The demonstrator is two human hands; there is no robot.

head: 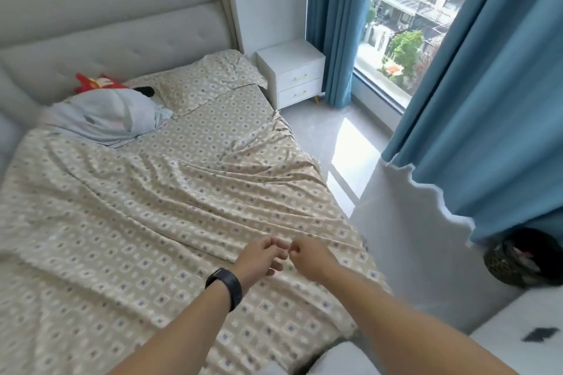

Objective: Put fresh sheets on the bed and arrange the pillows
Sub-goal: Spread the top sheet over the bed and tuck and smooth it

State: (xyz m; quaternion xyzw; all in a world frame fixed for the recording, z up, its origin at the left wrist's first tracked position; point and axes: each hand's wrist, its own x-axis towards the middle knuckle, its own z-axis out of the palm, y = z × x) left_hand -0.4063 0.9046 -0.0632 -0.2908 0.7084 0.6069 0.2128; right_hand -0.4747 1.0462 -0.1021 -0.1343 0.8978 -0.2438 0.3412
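My two forearms are bare from the bottom edge of the view to the wrists, with no sleeve on either. My left arm [182, 323] carries a black band [225, 286] at the wrist: a broad, smooth, dark strap with a slim, flat face that runs flush with it, matte, with no markings I can read. My right arm [405, 323] wears nothing. My left hand [262, 256] and right hand [307, 256] are bare too, with no rings or gloves on the fingers that show.

A rumpled patterned sheet [170, 207] covers the bed [106, 24]. At its head lie a matching pillow [210, 79], a grey bundle [106, 119], and what may be a red toy [97, 82].
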